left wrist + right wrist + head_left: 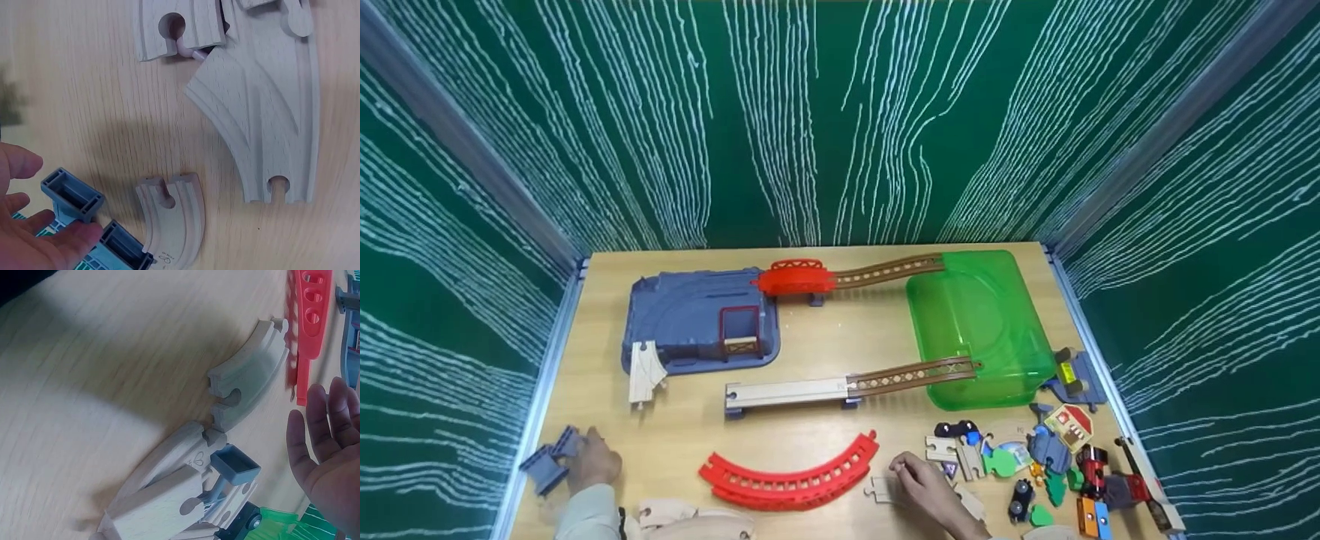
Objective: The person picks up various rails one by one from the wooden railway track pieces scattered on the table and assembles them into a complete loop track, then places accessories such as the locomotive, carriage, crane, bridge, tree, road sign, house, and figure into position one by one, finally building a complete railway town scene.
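My left hand [594, 457] is at the table's left side, beside a few grey-blue track supports [544, 471]. In the left wrist view its fingers are spread and lie against one support [72, 194], with a second support [125, 244] next to it. A short curved wooden track [174, 222] lies close by. My right hand [924, 486] hovers over a light wooden track piece [883, 490], fingers loosely bent and holding nothing. In the right wrist view, curved wooden track [253, 377] lies to the left of that hand.
A red curved track [791, 491] lies between the hands. Farther back, a blue-grey base [675, 315], red bridge [797, 279], brown ramps [889, 271] and green bin [997, 330] stand joined. Small toys and a red train [1093, 469] crowd the right side. Wooden tracks [697, 523] lie front left.
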